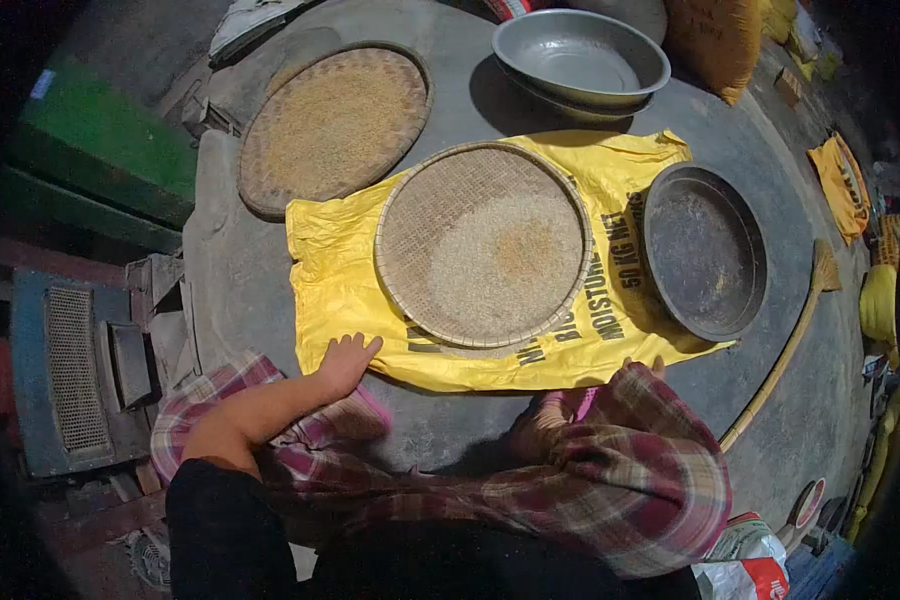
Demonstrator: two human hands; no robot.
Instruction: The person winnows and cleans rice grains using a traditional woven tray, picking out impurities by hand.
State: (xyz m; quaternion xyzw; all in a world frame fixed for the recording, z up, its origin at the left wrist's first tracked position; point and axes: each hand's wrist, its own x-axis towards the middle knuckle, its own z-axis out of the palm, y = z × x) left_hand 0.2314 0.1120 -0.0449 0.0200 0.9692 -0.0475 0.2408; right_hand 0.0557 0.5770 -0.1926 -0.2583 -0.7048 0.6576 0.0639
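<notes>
My left hand [348, 362] lies on the near left edge of a yellow woven sack [335, 275], fingers spread and thumb stretched out. Of my right hand [658, 368], only fingertips show past the plaid cloth over my knee, close to the sack's near right edge. They look apart; the palm is hidden. On the sack sits a round woven winnowing tray [425, 215] with pale grain [480, 285] spread over its near side and a browner patch [528, 250] within. Neither hand touches this tray. A dark round metal pan [705, 250] rests partly on the sack's right side.
Behind left, another woven tray [260, 185] holds yellowish grain. Grey metal basins [580, 60] stand stacked at the back. A long-handled wooden tool [770, 385] lies at right. A green box [100, 140] and a blue machine with a grille [75, 370] stand on the left.
</notes>
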